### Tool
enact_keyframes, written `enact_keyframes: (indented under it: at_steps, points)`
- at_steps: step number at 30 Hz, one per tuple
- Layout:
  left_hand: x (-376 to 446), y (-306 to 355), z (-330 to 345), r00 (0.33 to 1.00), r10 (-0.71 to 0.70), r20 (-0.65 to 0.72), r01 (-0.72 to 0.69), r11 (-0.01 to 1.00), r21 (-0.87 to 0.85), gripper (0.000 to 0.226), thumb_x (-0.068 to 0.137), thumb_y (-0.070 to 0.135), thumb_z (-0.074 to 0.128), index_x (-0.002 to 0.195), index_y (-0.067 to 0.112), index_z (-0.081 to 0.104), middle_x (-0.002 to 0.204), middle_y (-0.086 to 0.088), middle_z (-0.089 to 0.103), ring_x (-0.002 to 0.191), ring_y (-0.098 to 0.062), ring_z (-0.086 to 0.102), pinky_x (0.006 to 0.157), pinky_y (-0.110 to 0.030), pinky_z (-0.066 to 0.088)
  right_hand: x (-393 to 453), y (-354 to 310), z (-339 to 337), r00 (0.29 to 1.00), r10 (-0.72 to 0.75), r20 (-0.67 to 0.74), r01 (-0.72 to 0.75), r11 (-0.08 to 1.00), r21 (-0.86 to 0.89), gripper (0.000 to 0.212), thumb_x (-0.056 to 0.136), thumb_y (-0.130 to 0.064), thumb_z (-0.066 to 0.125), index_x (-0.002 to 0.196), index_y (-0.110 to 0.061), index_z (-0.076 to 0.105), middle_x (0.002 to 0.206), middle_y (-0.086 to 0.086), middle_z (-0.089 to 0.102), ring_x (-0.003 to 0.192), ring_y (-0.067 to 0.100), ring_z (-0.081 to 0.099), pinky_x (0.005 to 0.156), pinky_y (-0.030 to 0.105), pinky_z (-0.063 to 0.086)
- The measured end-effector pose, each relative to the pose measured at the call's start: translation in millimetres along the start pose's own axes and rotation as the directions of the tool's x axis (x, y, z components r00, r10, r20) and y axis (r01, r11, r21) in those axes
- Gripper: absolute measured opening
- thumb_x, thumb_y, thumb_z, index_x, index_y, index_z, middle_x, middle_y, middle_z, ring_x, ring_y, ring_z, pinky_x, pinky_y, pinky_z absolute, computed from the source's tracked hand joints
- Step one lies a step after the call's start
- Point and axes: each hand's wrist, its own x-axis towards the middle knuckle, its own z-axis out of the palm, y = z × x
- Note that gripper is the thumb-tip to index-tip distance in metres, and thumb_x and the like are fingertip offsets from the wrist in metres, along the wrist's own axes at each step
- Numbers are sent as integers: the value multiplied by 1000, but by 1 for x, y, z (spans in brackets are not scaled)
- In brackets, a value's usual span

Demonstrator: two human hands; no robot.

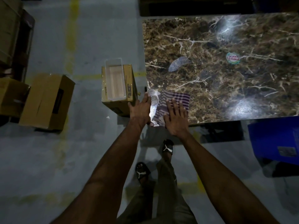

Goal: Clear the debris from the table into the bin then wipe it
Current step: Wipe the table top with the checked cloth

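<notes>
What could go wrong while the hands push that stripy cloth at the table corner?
1. The striped cloth lies at the table corner under the right hand; the crumpled bit by the left hand may miss the clear bin and hit the floor.
2. The round sticker and grey scrap sit farther off and might get skipped.

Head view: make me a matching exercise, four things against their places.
Things:
1. striped cloth
2. round sticker
3. clear tray
4. blue bin

Places:
A. on a cardboard box on the floor
B. on the floor off the table's near right corner
C. under the right hand at the table's near left corner
D. mid-table, alone

Pairs: 1-C, 2-D, 3-A, 4-B
</notes>
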Motion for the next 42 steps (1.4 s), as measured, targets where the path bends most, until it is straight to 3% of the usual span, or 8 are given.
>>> enact_keyframes:
  at_steps: [6, 14, 19, 22, 26, 33, 39, 42]
  points:
    - [6, -8, 11, 990, 38, -137, -56, 990, -128, 115, 79, 58, 79, 165, 30, 8, 173, 6, 2, 149, -40, 28, 115, -76, 21, -12, -17, 13, 972, -232, 38, 234, 971, -41, 64, 106, -49, 21, 166, -29, 12, 174, 0, 2, 160, 29, -6, 127, 51, 6]
    - [6, -4, 8, 996, 38, -75, -46, 993, -110, 143, 60, 37, 99, 165, 16, 5, 174, -2, 3, 156, -31, 16, 121, -67, 20, 39, -23, 2, 1000, -13, -17, 13, 1000, 3, 68, 104, -50, 27, 166, -30, 7, 174, 0, -1, 160, 34, -2, 126, 54, 2]
    - [6, -5, 14, 987, 50, -154, -73, 987, -144, 125, 73, 39, 89, 165, 18, 6, 174, -1, 3, 159, -30, 8, 124, -65, 13, 21, -12, 8, 961, -273, 51, 277, 957, -84, 66, 106, -51, 25, 166, -28, 11, 174, 1, 4, 160, 31, -2, 126, 53, 11]
    - [5, -5, 12, 992, 44, -121, -62, 987, -150, 141, 66, 37, 95, 165, 14, -3, 174, -2, -1, 160, -27, 1, 126, -62, 9, 23, 13, -5, 971, -239, 30, 241, 968, -76, 66, 105, -55, 24, 166, -32, 11, 174, -1, 4, 160, 30, 2, 125, 56, 15]
    - [6, -6, 14, 987, 34, -155, -64, 979, -192, 152, 59, 36, 99, 164, 13, -9, 174, -3, -2, 160, -24, -3, 127, -59, 4, 62, -20, -10, 997, -75, -8, 75, 997, -15, 69, 104, -53, 22, 166, -31, 3, 174, 2, -4, 159, 33, -6, 126, 52, -3]
    - [10, -6, 19, 980, 23, -196, -68, 972, -227, 145, 64, 49, 92, 164, 14, -7, 174, -4, 2, 160, -26, -1, 125, -64, 3, 33, 2, -10, 936, -338, 94, 344, 937, -61, 67, 105, -56, 20, 166, -29, 12, 174, 0, 3, 160, 29, -4, 125, 52, 9]
    - [6, -4, 15, 984, 6, -180, -45, 976, -214, 163, 52, 39, 101, 162, 15, -16, 173, -7, 4, 160, -29, 0, 123, -64, 2, 81, -17, -22, 997, -73, -15, 73, 997, -23, 68, 105, -51, 24, 166, -29, 6, 174, 4, 1, 160, 32, -3, 126, 52, -1]
    - [3, -3, 13, 982, -5, -189, -34, 979, -201, 166, 50, 41, 101, 161, 14, -19, 173, -7, 5, 160, -29, 0, 124, -63, 2, 89, -41, -17, 992, -123, 26, 124, 992, -20, 68, 104, -50, 23, 166, -26, 7, 174, 5, -1, 160, 33, -6, 126, 49, -5]
